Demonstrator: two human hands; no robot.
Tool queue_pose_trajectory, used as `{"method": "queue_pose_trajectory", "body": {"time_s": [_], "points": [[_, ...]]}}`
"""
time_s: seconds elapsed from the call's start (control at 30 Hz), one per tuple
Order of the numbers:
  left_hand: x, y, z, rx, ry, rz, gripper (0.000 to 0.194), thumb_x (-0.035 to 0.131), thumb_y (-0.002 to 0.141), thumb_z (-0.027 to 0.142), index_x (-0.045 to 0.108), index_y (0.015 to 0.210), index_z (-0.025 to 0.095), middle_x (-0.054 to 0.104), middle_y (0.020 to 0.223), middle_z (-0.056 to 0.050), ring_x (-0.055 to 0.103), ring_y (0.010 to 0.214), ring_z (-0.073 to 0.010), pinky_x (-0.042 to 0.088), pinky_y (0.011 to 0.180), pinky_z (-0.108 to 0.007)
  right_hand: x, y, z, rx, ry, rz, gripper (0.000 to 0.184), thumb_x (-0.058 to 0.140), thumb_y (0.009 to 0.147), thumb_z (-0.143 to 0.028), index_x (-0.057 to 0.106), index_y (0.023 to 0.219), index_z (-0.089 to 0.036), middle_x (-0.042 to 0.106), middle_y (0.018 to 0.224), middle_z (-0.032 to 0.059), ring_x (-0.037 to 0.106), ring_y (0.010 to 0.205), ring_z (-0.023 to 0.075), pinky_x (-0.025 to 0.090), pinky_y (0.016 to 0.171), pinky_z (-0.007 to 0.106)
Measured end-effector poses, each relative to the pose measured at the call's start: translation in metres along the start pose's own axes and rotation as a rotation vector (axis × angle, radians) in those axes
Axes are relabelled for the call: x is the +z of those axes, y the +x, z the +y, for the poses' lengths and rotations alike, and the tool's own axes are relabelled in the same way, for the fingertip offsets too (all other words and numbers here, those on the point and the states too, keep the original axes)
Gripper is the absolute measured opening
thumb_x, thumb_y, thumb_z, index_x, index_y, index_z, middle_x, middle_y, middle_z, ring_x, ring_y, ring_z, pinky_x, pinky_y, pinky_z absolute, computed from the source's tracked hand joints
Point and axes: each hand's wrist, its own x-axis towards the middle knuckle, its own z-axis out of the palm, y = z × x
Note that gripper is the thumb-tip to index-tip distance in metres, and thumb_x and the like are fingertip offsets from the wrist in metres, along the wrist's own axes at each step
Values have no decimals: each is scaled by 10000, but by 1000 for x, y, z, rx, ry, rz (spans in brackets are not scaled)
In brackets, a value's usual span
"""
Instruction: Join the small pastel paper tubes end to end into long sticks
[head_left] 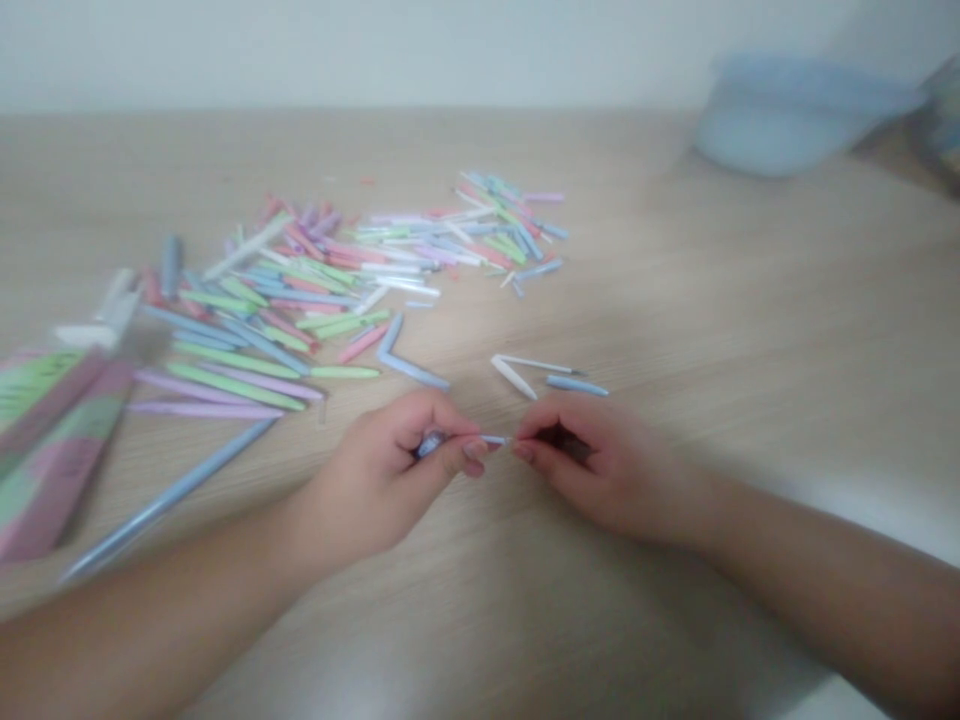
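Pale blue strip (495, 439) spans the short gap between the two hands, just above the wooden table (697, 300), and its thicker end is buried in the left hand (375, 480). That hand's thumb and forefinger (471, 450) pinch the bunched end, with the other fingers curled in behind it, so how the end is wound or folded is hidden. On the right hand (611, 475), thumb and forefinger press together on the strip's far tip, and the remaining fingers curl loosely under the palm. Pulling from opposite ends seems to keep the strip straight and under control, and the wrists rest low, probably for steadiness. Just beyond the fingers lie a folded blue strip (401, 355), a folded white strip (514, 375) and a short blue strip (577, 385), set apart from the main pile of pastel strips (375, 270), perhaps to keep them within easy reach. Farther left, a long blue strip (165, 500) lies beside a pink and green striped packet (52, 450), which seems to be the source of the strips. A blurred blue bowl (787, 115) sits at the table's far edge, well away from the hands.
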Motion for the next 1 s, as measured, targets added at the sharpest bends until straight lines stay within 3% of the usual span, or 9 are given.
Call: {"method": "queue_pose_trajectory", "body": {"time_s": [0.33, 0.63, 0.8, 1.0], "points": [[-1, -2, -3, 14, 17, -7, 110, 666, 1019, 331, 730, 971, 255, 799, 865, 19, 754, 811, -160, 551, 767, -277, 0, 0, 0, -28, 30, -2, 87, 663, 994, -264, 706, 951, -202, 677, 807, -2, 599, 704, 145, 470, 652, 286], [-1, 2, 5, 47, 96, -70, 28, 798, 910, 282, 799, 931, 264, 780, 809, 42, 699, 721, -129, 516, 665, -218, 0, 0, -4, -72, 46, -64, 40, 677, 985, -224, 703, 957, -212, 696, 830, -7, 613, 716, 141, 471, 642, 271], [-1, 2, 7, 31, 69, -94, 88, 830, 873, 256, 818, 957, 280, 761, 778, 60, 671, 672, -106, 503, 621, -182, 0, -1, -4, -54, 81, -74, 50, 672, 988, -213, 707, 955, -198, 697, 824, -8, 630, 724, 132, 490, 649, 255], [-4, 4, 7, 40, 54, -167, 178, 730, 941, 214, 809, 1088, 279, 787, 825, 52, 716, 737, -99, 533, 680, -158, 1, -1, 1, -56, 130, -46, 59, 675, 990, -231, 706, 953, -197, 688, 812, -13, 630, 708, 125, 495, 633, 250]]}}
